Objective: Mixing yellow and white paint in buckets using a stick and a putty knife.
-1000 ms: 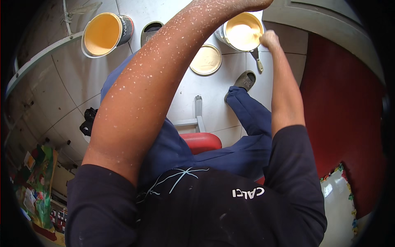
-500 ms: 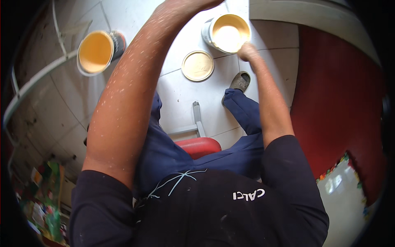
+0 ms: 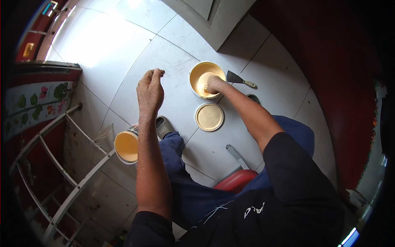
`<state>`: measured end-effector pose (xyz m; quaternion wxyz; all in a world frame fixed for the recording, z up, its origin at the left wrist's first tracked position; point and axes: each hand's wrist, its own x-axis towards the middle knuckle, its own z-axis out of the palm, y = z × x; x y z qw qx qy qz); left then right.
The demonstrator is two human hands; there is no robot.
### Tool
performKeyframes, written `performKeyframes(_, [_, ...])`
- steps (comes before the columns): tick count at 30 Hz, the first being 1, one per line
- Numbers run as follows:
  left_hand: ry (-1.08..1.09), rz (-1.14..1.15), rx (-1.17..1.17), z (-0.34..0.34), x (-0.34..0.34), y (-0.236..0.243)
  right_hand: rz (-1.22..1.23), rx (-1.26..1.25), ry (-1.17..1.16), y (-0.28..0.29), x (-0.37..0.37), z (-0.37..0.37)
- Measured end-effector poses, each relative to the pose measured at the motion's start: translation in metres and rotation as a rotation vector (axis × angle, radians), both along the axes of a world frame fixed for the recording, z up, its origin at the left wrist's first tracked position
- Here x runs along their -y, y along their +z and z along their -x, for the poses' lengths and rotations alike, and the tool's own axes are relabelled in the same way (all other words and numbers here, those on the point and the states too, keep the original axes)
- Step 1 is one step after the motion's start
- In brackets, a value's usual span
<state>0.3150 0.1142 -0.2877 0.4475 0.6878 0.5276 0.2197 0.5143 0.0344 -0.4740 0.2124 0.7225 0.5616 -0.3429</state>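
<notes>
My right hand reaches inside a round white bucket with a cream-yellow inside and pale, creamy material in it. Its fingers look curled down at that material; what they grip, if anything, is hidden. My left hand is raised to the left of the bucket, speckled with pale spots. Its fingers are bent and pressed together, and something dark shows at the fingertips, too small to name. Just below the bucket, a round cream-coloured lid lies on the floor. A putty knife with a dark blade and pale handle lies right of the bucket.
A second bucket, yellowish inside, stands tilted in view beside my left forearm. White metal rails run along the left. A grey door-like panel juts in at the top, beside a red wall. A red seat is under me.
My view has turned and shifted. My right hand has moved from the bucket's rim to inside it. My left hand, cut off at the top before, is now fully visible; the putty knife now shows.
</notes>
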Motion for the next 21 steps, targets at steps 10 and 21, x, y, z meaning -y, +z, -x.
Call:
performKeyframes(10, [-0.007,-0.009,-0.059,0.010,-0.008,-0.001,-0.038,-0.060,-0.276,0.032,0.027,0.023])
performKeyframes(21, [-0.034,-0.001,-0.055,-0.003,-0.002,-0.004,-0.085,0.030,-0.163,0.018,0.017,0.004])
